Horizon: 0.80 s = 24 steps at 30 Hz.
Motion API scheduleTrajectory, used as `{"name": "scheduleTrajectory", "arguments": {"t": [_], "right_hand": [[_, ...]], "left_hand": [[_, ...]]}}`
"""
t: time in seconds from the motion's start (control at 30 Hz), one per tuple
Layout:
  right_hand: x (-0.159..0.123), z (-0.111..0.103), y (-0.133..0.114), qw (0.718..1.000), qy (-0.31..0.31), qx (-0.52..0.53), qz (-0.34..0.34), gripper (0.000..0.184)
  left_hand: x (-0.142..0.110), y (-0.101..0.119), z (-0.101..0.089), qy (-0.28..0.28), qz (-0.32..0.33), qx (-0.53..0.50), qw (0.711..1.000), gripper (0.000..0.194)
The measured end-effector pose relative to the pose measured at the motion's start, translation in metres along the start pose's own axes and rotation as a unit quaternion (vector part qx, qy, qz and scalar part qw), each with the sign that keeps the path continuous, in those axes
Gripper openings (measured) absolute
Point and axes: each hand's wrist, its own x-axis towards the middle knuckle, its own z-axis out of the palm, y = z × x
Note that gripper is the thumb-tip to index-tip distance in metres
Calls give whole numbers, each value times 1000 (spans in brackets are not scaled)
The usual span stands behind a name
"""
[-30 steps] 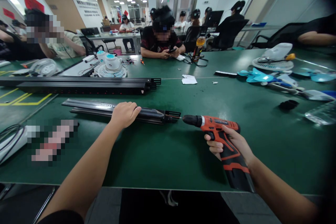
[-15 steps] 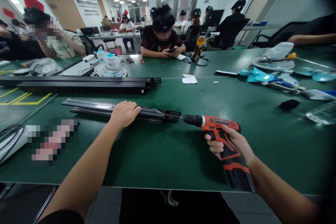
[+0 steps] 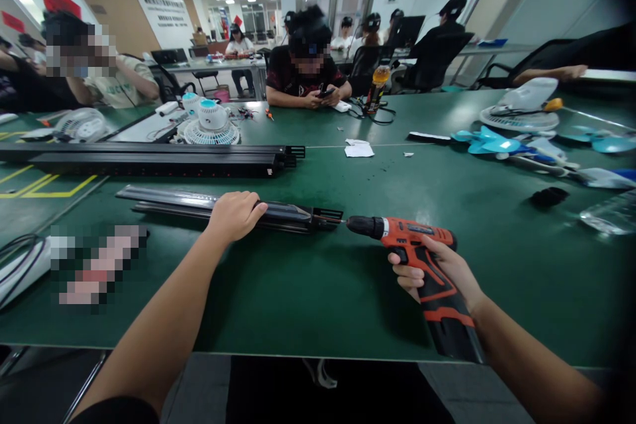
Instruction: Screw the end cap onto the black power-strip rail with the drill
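My left hand point(image 3: 235, 215) is wrapped over a long dark housing point(image 3: 288, 214) that lies on the green table, with its slotted end facing right. In my right hand point(image 3: 437, 271) is an orange and black cordless drill point(image 3: 415, 230), gripped by the handle with a finger at the trigger. The drill points left, and its thin bit reaches the slotted end of the housing. Whether the bit sits in a screw is too small to tell. My left palm and fingertips are partly hidden behind the back of the hand.
Two long black housings point(image 3: 159, 164) lie beyond the held one. White fan parts point(image 3: 211, 126) stand at the back left, blue fan blades point(image 3: 484, 142) at the right. White paper point(image 3: 358, 148) and a drink bottle point(image 3: 377, 89) lie farther back. A co-worker point(image 3: 308, 66) sits opposite with a phone.
Both my hands, the drill and the dark housing stay nearly in place. At the far right, another person's hand has come into view beside a white flat object.
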Motion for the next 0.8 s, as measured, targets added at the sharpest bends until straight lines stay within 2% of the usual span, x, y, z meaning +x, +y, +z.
{"name": "scheduleTrajectory", "arguments": {"t": [0.13,0.37,0.53,0.67,0.8], "right_hand": [[1,-1,1,1000,6,1,-15,39],[1,-2,0,1000,-17,13,11,44],[4,-8,1,1000,-17,22,6,46],[4,-8,1,1000,-18,22,-6,42],[1,-2,-1,999,-27,23,27,46]], "left_hand": [[-1,-1,1,-5,2,-7,1000,58],[0,-1,0,-12,-6,-15,1000,67],[-1,0,0,-11,-4,-5,1000,65],[-1,0,3,-1,-2,0,1000,64],[-1,-1,5,13,-2,-8,1000,66]]}}
